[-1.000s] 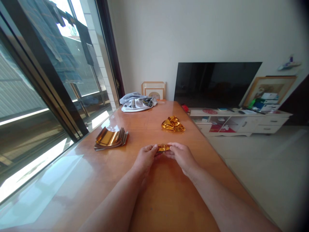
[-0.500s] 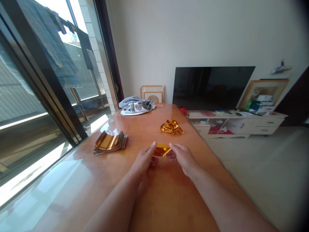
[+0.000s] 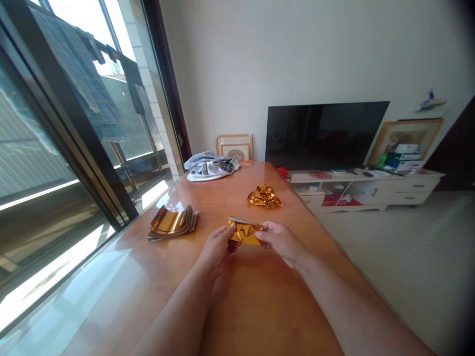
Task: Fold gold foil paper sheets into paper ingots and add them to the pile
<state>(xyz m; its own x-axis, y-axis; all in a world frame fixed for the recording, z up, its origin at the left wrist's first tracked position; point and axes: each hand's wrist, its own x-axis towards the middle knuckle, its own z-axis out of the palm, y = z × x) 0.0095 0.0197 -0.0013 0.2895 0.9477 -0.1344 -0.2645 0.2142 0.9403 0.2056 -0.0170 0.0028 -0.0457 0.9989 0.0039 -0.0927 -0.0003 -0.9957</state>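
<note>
Two bare forearms reach forward from the bottom edge over a glossy reddish-brown wooden bench (image 3: 256, 311), slanting inward so that the hands meet near the middle of the view. Between them is a small folded piece of shiny gold foil paper (image 3: 245, 234), creased on its near face, with a greyish strip along its far upper edge. The left hand (image 3: 218, 245) grips its left end, thumb laid on top and the other fingers curled underneath. The right hand (image 3: 280, 241) pinches the right end, its back turned partly upward, thumb against the near face; some of its fingers are hidden behind. Both wrists look nearly straight. Whether the hands touch the bench cannot be told. Beyond the hands, slightly right of centre, sits a small cluster of folded gold foil pieces (image 3: 264, 197). To the left, well apart from the left hand, lies a stack of curved gold foil sheets (image 3: 171, 222), their ends bending upward. At the far end of the bench rests a bundle of pale grey cloth (image 3: 211, 168). A large black television (image 3: 324, 136) stands on a white cabinet (image 3: 376, 193) at right.
</note>
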